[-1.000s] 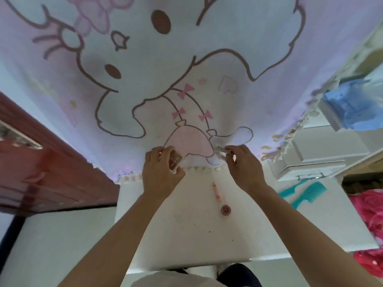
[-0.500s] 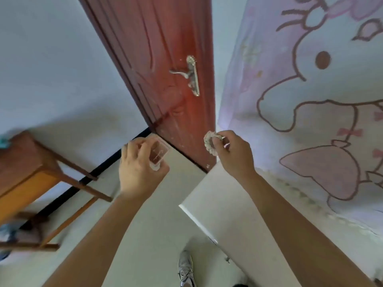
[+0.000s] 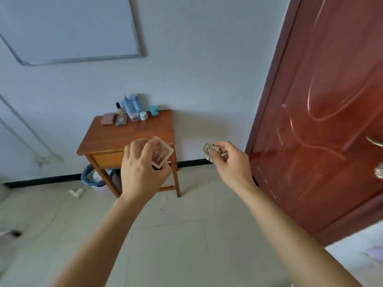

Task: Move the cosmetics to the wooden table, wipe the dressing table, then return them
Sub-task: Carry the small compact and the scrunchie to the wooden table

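Observation:
My left hand (image 3: 141, 170) grips a clear square compact case (image 3: 162, 155) with a pinkish inside, held up in front of the wooden table (image 3: 132, 137). My right hand (image 3: 230, 162) pinches a small pale beaded item (image 3: 208, 151) at its fingertips. The wooden table stands against the white wall ahead. At its back edge are blue bottles (image 3: 130, 104), a dark-capped bottle (image 3: 119, 108), two flat palettes (image 3: 114, 119), a small white jar (image 3: 143, 115) and a teal jar (image 3: 154, 110). The dressing table is out of view.
A dark red door (image 3: 323, 112) with a metal handle fills the right side. A blue bin (image 3: 91, 179) with a white liner sits under the table. A whiteboard (image 3: 68, 27) hangs on the wall. A small white object (image 3: 75, 192) lies on the pale tiled floor.
The view has swung left from the dressing table, past the door, to face the wooden table. Both hands lifted their items off the dressing table and now carry them toward the wooden table.

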The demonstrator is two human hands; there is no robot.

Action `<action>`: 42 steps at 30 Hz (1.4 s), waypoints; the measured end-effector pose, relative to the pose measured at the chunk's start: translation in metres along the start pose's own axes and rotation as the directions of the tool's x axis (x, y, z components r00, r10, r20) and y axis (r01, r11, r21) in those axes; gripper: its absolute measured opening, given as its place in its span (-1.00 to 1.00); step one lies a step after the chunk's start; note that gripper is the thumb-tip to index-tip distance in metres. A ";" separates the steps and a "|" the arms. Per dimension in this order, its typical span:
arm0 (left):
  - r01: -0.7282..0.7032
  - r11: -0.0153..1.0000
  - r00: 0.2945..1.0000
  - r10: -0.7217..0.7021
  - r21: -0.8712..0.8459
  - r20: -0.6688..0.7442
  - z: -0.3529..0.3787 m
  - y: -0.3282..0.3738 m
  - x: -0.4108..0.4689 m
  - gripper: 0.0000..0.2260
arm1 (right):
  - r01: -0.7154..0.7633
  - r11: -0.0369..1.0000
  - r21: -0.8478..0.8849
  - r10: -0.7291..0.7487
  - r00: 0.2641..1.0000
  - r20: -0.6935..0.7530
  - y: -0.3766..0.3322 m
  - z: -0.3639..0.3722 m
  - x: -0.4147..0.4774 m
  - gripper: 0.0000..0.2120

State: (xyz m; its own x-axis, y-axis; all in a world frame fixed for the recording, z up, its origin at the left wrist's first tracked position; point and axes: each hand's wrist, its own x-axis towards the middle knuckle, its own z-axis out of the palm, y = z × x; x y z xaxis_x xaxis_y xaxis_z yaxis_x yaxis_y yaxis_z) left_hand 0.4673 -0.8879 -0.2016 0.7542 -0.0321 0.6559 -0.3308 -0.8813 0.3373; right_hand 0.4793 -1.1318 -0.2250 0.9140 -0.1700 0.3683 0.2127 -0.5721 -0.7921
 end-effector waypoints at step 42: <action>0.252 0.951 0.813 -0.308 0.178 0.494 0.294 -0.601 0.354 -0.57 | -0.396 0.918 -0.032 0.387 0.874 0.292 0.030 0.583 0.506 -0.78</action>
State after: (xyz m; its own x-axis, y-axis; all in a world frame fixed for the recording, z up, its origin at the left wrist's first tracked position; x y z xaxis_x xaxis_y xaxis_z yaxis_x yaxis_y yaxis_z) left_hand 1.0999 -0.5086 -0.3708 0.9954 0.0123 0.0952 -0.0235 -0.9304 0.3659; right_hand 1.1498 -0.7678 -0.3463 0.9826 -0.1356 -0.1270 -0.1775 -0.4836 -0.8571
